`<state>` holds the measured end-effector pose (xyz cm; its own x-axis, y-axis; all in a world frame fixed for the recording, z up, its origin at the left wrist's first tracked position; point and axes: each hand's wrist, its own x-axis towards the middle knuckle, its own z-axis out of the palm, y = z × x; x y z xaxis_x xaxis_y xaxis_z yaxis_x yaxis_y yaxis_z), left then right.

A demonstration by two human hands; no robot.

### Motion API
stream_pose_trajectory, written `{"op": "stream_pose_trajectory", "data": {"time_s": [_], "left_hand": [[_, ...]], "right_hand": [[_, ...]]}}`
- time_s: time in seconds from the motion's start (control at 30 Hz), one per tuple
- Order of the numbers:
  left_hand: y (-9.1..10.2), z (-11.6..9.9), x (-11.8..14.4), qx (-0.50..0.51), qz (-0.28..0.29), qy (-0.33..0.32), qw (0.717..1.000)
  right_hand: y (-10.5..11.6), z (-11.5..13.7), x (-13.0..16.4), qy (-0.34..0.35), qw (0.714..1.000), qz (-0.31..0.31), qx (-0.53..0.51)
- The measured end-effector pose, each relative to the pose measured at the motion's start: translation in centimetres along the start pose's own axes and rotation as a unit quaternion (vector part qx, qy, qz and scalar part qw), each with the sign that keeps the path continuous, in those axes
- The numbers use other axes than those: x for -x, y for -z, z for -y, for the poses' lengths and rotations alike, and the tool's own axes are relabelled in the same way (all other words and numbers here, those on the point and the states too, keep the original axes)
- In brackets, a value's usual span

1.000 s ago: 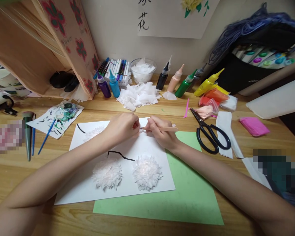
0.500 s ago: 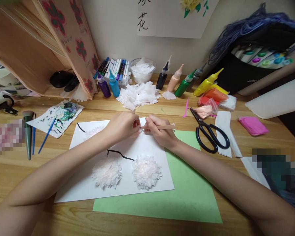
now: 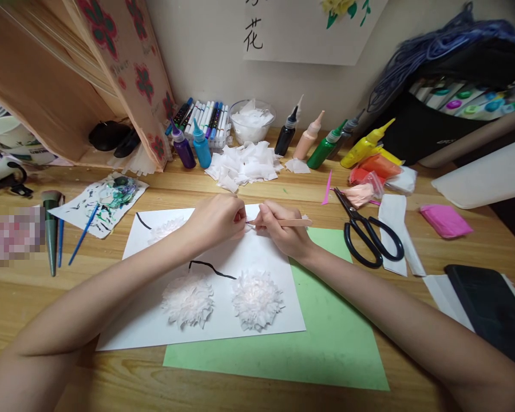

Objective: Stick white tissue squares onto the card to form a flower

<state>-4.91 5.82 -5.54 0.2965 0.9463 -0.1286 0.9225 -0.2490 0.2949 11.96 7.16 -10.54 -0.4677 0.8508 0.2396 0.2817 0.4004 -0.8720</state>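
Over the top part of a white sheet of paper (image 3: 154, 332), my two hands meet almost fingertip to fingertip. The right hand (image 3: 283, 232) is closed round a flat tan wooden stick (image 3: 296, 222), whose near end points at the left fingers. My left hand (image 3: 223, 216) is closed in a pinch; what sits between its fingertips is too small to make out. Fluffy white-pink paper flowers lie on the sheet, one at the lower left (image 3: 187, 300) and another at the lower right (image 3: 258, 300). A third flower (image 3: 167, 230) is partly hidden behind my left forearm. Black curved lines (image 3: 212, 267) mark the sheet.
Green paper (image 3: 326, 349) lies under the white sheet. White tissue pieces (image 3: 246, 163) are heaped behind my hands, beside paint bottles (image 3: 201, 150) and a glass bowl (image 3: 252, 123). Black-handled scissors (image 3: 363, 234) and a phone (image 3: 489, 315) are on the right; brushes (image 3: 50, 234) on the left.
The stick sticks out slightly farther to the right of my right hand. Both hands stay close together in the same spot; the whole view has shifted a little.
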Motion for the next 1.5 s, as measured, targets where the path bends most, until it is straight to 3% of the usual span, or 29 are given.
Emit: {"op": "stream_pose_trajectory", "data": {"time_s": [0.2,0.43,0.63,0.8,1.0,1.27,1.33,1.4,1.5], "left_hand": [[0.2,0.1,-0.1,0.001,-0.002,-0.005,1.000],[0.2,0.0,0.1,-0.010,-0.001,-0.025,1.000],[-0.1,0.0,0.0,-0.022,-0.008,-0.025,0.999],[-0.3,0.1,0.0,-0.018,-0.015,-0.027,0.999],[0.2,0.0,0.1,0.029,-0.022,-0.021,0.999],[1.8,1.9,-0.9,0.135,-0.105,0.014,0.985],[2.2,3.2,-1.4,0.143,-0.125,0.056,0.980],[2.3,4.6,-1.9,0.126,-0.142,0.095,0.977],[2.1,6.3,-2.2,0.068,-0.139,0.133,0.979]], "right_hand": [[-0.2,-0.2,0.0,-0.015,1.000,0.013,-0.010],[-0.4,-0.2,-0.5,-0.075,0.991,0.026,-0.105],[-0.1,-0.2,0.0,-0.017,0.996,-0.044,-0.073],[-0.1,-0.3,0.2,0.022,0.998,-0.043,-0.034],[-0.1,-0.5,0.2,0.051,0.987,-0.122,-0.093],[-0.2,-0.7,0.1,0.073,0.963,-0.234,-0.108],[0.5,-0.7,-0.3,0.073,0.971,-0.219,-0.064],[1.9,-0.6,-1.0,0.075,0.986,-0.150,0.013],[4.8,0.2,-2.1,0.063,0.984,0.073,0.146]]}}
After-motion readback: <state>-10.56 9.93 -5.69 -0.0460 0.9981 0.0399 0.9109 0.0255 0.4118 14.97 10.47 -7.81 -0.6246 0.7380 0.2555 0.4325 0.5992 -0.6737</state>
